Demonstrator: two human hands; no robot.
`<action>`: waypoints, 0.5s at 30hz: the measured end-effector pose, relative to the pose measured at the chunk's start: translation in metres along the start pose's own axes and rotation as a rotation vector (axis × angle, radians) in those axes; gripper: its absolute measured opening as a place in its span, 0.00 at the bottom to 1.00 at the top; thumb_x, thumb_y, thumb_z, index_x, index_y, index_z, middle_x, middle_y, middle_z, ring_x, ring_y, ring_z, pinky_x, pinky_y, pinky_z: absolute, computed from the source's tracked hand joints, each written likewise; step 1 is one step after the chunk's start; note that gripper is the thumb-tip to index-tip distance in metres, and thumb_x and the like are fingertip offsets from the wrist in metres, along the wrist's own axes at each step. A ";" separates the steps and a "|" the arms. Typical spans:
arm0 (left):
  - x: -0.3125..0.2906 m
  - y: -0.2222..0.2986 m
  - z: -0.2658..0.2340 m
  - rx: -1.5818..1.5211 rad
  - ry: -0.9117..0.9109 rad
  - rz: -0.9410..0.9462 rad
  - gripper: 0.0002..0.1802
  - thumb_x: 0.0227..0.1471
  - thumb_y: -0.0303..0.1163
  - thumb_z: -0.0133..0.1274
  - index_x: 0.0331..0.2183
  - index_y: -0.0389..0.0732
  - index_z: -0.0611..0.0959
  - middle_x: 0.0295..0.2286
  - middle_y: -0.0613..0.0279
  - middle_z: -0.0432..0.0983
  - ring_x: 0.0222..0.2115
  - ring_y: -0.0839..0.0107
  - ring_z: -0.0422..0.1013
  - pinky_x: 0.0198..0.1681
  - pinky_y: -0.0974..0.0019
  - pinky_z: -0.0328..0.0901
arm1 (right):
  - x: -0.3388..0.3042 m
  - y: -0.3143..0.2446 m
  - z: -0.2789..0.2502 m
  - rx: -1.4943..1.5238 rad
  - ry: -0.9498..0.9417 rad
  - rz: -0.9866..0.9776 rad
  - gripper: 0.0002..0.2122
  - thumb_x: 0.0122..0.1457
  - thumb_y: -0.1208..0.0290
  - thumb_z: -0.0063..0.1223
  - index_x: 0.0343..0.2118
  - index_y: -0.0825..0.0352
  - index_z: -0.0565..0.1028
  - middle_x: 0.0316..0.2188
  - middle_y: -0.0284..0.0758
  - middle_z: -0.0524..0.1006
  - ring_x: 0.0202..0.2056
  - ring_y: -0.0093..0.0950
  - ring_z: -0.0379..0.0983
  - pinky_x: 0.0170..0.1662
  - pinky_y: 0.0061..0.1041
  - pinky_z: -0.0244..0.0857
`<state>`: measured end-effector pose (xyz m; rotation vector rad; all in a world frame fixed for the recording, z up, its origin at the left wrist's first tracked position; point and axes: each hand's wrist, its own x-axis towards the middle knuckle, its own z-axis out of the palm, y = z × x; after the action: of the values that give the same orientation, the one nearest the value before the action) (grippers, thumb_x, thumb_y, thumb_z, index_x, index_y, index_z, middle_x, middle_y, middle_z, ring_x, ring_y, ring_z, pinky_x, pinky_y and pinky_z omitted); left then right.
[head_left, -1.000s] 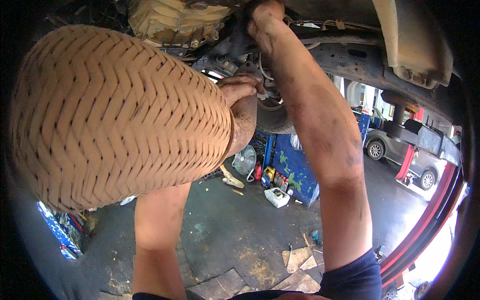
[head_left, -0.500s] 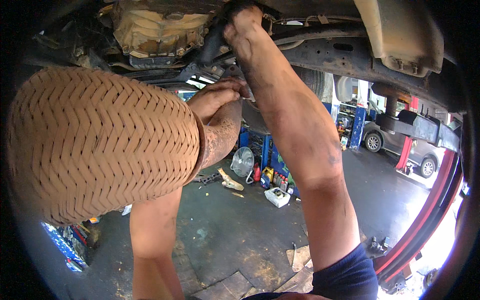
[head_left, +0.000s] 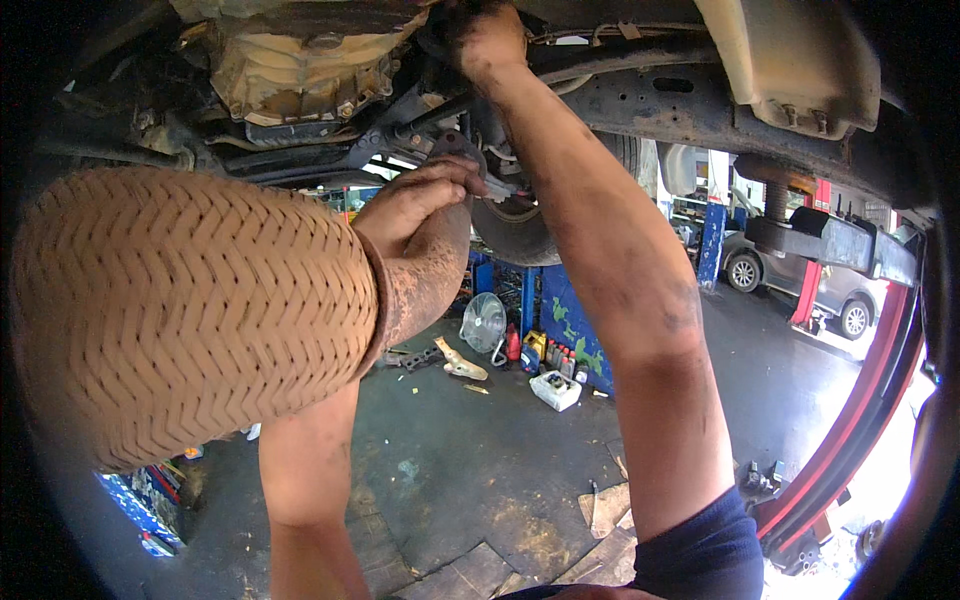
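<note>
Large in front of me on the left is an exhaust flex pipe, its braided brown sleeve [head_left: 200, 310] running into a rusty bent pipe [head_left: 432, 270]. My left hand [head_left: 412, 200] is closed around the upper part of that bend, just below a dark flange [head_left: 458, 145] with a bolt hole. Overhead, my right hand [head_left: 492, 42] reaches up among dark parts of the vehicle's underside. Its fingers look curled, mostly lost in shadow, and what they grip is hidden. A tan, dirty gearbox pan [head_left: 305, 75] sits to the left of it.
A frame rail [head_left: 650, 100] and a metal shield [head_left: 800, 70] hang at upper right, beside a lift arm pad [head_left: 775, 215]. A red lift post [head_left: 850, 420] stands right. On the floor are a fan [head_left: 484, 322], bottles [head_left: 535, 350] and cardboard [head_left: 605, 510]. A car [head_left: 800, 285] is parked beyond.
The exhaust pipe and my left hand have shifted slightly left, the braided part sinking a little. The flange and a tyre behind it show more. My right hand has turned and stays up high.
</note>
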<state>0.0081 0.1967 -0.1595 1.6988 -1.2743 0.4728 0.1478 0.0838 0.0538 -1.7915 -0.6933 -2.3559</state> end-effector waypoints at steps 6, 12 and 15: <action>0.000 0.004 0.007 -0.096 0.068 -0.089 0.15 0.62 0.25 0.49 0.49 0.34 0.81 0.48 0.60 0.80 0.51 0.71 0.72 0.60 0.66 0.61 | -0.012 -0.021 -0.002 1.385 0.048 0.112 0.10 0.63 0.63 0.52 0.41 0.58 0.83 0.36 0.32 0.83 0.36 0.33 0.79 0.36 0.33 0.72; -0.007 0.001 0.013 -0.263 0.086 -0.141 0.14 0.62 0.25 0.49 0.47 0.34 0.82 0.46 0.60 0.80 0.49 0.71 0.73 0.59 0.66 0.63 | -0.016 -0.020 -0.023 1.137 0.041 0.174 0.09 0.61 0.64 0.54 0.38 0.59 0.83 0.34 0.34 0.83 0.35 0.34 0.79 0.36 0.33 0.73; -0.005 -0.001 0.009 -0.154 0.165 -0.096 0.14 0.61 0.25 0.49 0.48 0.34 0.82 0.46 0.60 0.80 0.50 0.70 0.73 0.59 0.67 0.62 | -0.008 -0.002 -0.034 0.669 -0.041 0.063 0.08 0.59 0.64 0.55 0.36 0.59 0.83 0.33 0.34 0.82 0.35 0.35 0.79 0.36 0.33 0.73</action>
<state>0.0050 0.1915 -0.1682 1.5511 -1.0778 0.4372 0.1190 0.0702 0.0382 -1.5208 -1.2231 -1.7397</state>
